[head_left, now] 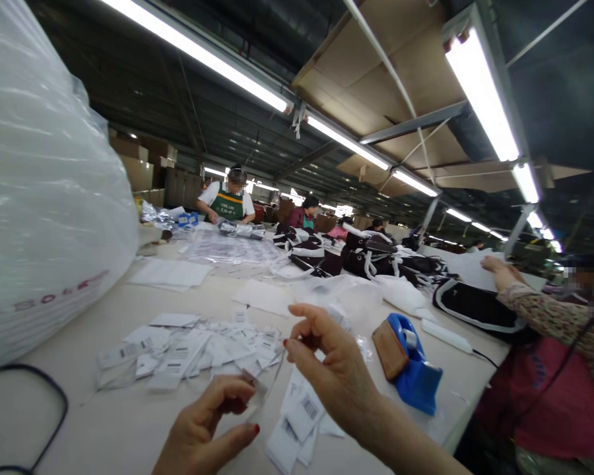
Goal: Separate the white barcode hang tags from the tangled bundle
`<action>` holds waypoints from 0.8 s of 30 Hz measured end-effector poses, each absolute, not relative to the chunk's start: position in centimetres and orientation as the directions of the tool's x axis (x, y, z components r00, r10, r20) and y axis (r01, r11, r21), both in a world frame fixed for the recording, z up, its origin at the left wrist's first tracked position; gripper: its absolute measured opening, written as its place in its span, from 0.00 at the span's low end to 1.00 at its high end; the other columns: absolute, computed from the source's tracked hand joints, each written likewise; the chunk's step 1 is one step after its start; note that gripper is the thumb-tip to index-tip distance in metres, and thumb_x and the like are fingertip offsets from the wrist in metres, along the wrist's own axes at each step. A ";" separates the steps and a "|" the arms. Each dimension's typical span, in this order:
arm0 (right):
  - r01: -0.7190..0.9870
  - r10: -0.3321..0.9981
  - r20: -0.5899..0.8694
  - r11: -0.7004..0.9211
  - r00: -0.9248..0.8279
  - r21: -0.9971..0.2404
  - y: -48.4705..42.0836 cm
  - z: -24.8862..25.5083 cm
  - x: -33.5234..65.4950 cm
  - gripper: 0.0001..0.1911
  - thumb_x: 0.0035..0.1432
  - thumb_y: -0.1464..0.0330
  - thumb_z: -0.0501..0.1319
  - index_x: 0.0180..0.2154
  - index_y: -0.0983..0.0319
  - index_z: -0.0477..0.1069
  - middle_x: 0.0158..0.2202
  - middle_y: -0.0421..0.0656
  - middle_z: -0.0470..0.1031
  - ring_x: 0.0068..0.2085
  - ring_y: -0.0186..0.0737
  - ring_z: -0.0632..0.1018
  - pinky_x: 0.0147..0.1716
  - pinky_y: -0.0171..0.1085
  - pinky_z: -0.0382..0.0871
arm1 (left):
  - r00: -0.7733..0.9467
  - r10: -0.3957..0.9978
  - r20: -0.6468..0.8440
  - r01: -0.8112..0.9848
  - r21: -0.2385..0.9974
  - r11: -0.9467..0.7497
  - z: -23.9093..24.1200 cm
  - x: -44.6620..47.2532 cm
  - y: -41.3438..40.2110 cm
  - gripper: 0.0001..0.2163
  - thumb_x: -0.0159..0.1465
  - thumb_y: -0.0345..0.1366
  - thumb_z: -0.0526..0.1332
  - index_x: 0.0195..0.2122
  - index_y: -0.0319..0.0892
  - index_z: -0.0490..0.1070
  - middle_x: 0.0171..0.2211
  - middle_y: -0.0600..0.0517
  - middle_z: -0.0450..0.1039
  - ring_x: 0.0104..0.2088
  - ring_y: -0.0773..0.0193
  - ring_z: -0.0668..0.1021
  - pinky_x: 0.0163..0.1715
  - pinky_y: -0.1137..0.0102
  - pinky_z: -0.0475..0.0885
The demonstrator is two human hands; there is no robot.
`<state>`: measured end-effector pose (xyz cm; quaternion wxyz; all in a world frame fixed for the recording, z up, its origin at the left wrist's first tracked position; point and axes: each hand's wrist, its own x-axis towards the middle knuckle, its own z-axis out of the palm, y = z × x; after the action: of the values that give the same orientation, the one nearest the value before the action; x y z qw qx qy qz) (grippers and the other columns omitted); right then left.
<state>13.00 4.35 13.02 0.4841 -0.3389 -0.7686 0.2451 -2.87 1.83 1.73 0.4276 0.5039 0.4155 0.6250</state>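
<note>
My left hand (pixel 212 422) is low in the head view, thumb and fingers pinched on a small clear plastic bag (pixel 260 389) that is hard to make out. My right hand (pixel 329 359) hovers just right of it, fingers curled in a pinch at the bag's upper edge. Under both hands lies a pile of white barcode labels (pixel 299 415). A wider spread of white tags and labels (pixel 188 353) covers the pale table (pixel 109 422) to the left.
A blue tape dispenser (pixel 408 363) stands right of my right hand. A large filled clear plastic sack (pixel 44 191) looms at left, a black cable (pixel 54 409) below it. Black bags (pixel 376 260) pile mid-table. A co-worker's arm (pixel 549 316) reaches in at right; others work at the far end.
</note>
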 end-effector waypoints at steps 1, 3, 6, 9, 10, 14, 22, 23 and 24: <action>0.288 0.759 0.579 0.649 -0.298 -0.704 4.3 13.1 13.0 0.16 0.51 0.73 0.56 0.44 0.61 0.65 0.26 0.36 0.67 0.26 0.32 0.70 0.26 0.32 0.65 | -0.128 0.954 0.271 -0.137 0.948 -0.288 1.7 -2.9 1.9 0.09 0.43 0.35 0.70 0.27 0.45 0.76 0.28 0.53 0.73 0.31 0.61 0.73 0.35 0.70 0.69; 0.288 0.757 0.582 0.653 -0.299 -0.701 4.3 13.2 13.0 0.15 0.51 0.73 0.56 0.43 0.61 0.65 0.25 0.36 0.67 0.25 0.32 0.70 0.26 0.32 0.66 | -0.156 0.956 0.250 -0.187 0.942 -0.277 1.5 -2.9 1.9 0.09 0.43 0.34 0.70 0.27 0.44 0.76 0.27 0.54 0.73 0.30 0.63 0.73 0.33 0.71 0.69; 0.281 0.747 0.592 0.663 -0.302 -0.694 4.4 13.4 12.9 0.15 0.51 0.73 0.56 0.43 0.61 0.66 0.24 0.35 0.67 0.25 0.32 0.69 0.25 0.32 0.65 | -0.187 0.959 0.212 -0.244 0.936 -0.255 1.4 -2.7 2.0 0.10 0.43 0.33 0.69 0.28 0.44 0.75 0.26 0.55 0.72 0.29 0.64 0.73 0.32 0.72 0.69; 0.291 0.741 0.601 0.671 -0.301 -0.682 4.4 13.6 12.8 0.14 0.52 0.73 0.56 0.43 0.61 0.66 0.24 0.36 0.67 0.25 0.32 0.70 0.26 0.32 0.65 | -0.219 0.953 0.211 -0.253 0.931 -0.264 1.5 -2.4 1.8 0.09 0.43 0.32 0.68 0.28 0.43 0.74 0.27 0.56 0.72 0.29 0.65 0.73 0.32 0.73 0.68; 0.293 0.739 0.602 0.673 -0.302 -0.679 4.3 13.6 12.8 0.14 0.52 0.73 0.56 0.43 0.61 0.66 0.24 0.36 0.67 0.25 0.32 0.70 0.26 0.33 0.65 | -0.232 0.949 0.212 -0.254 0.929 -0.269 1.6 -2.4 1.7 0.09 0.43 0.32 0.68 0.28 0.43 0.74 0.27 0.56 0.71 0.29 0.65 0.72 0.32 0.73 0.67; 0.269 0.754 0.582 0.654 -0.305 -0.707 4.4 13.7 12.8 0.14 0.53 0.71 0.57 0.43 0.61 0.66 0.25 0.36 0.67 0.25 0.33 0.70 0.26 0.33 0.65 | -0.230 0.959 0.166 -0.310 0.922 -0.234 2.2 -2.2 1.3 0.14 0.44 0.31 0.67 0.34 0.43 0.71 0.24 0.58 0.69 0.27 0.69 0.69 0.30 0.75 0.63; 0.277 0.757 0.575 0.651 -0.310 -0.707 4.7 14.1 12.4 0.13 0.54 0.70 0.57 0.44 0.60 0.66 0.26 0.36 0.67 0.26 0.34 0.70 0.27 0.35 0.65 | -0.134 0.979 0.153 -0.306 0.933 -0.188 2.6 -2.2 1.2 0.19 0.46 0.31 0.65 0.40 0.42 0.64 0.23 0.60 0.65 0.24 0.70 0.66 0.27 0.73 0.59; 0.273 0.757 0.576 0.651 -0.309 -0.708 4.7 14.2 12.4 0.13 0.54 0.70 0.57 0.43 0.60 0.66 0.26 0.36 0.67 0.27 0.34 0.70 0.27 0.35 0.65 | -0.125 0.980 0.154 -0.293 0.938 -0.185 2.6 -2.2 1.2 0.19 0.46 0.31 0.65 0.41 0.41 0.64 0.23 0.60 0.64 0.24 0.70 0.66 0.27 0.73 0.59; 0.271 0.757 0.575 0.650 -0.308 -0.710 4.7 14.2 12.4 0.13 0.54 0.70 0.57 0.43 0.60 0.66 0.27 0.37 0.67 0.27 0.34 0.70 0.27 0.35 0.65 | -0.115 0.982 0.153 -0.285 0.941 -0.180 2.6 -2.3 1.2 0.20 0.46 0.31 0.64 0.41 0.41 0.64 0.23 0.60 0.64 0.24 0.70 0.66 0.27 0.72 0.59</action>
<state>12.37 4.72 14.21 0.4837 -0.3344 -0.7688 0.2515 -2.26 1.18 2.57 0.5013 0.4373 0.3982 0.6316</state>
